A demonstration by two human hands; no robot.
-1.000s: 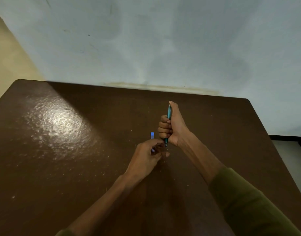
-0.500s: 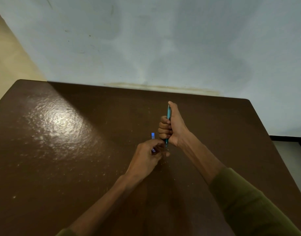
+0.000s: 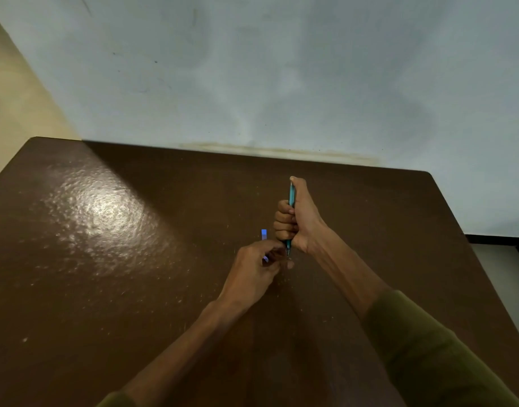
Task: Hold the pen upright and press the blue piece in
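Teal pen (image 3: 291, 198) in right hand (image 3: 296, 218) fist grip, left hand (image 3: 257, 270) pinching blue piece (image 3: 264, 234)

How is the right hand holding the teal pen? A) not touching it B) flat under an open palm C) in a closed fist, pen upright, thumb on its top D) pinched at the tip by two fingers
C: the right hand has its fingers curled round the teal pen, which stands upright above the table, thumb on its top end.

Teal pen (image 3: 291, 198): mid-barrel hidden inside the right hand (image 3: 296, 218). Small blue piece (image 3: 264, 234): lower part hidden within the left hand (image 3: 257, 270); identity indiscernible. Both sleeves cut off below the hands.
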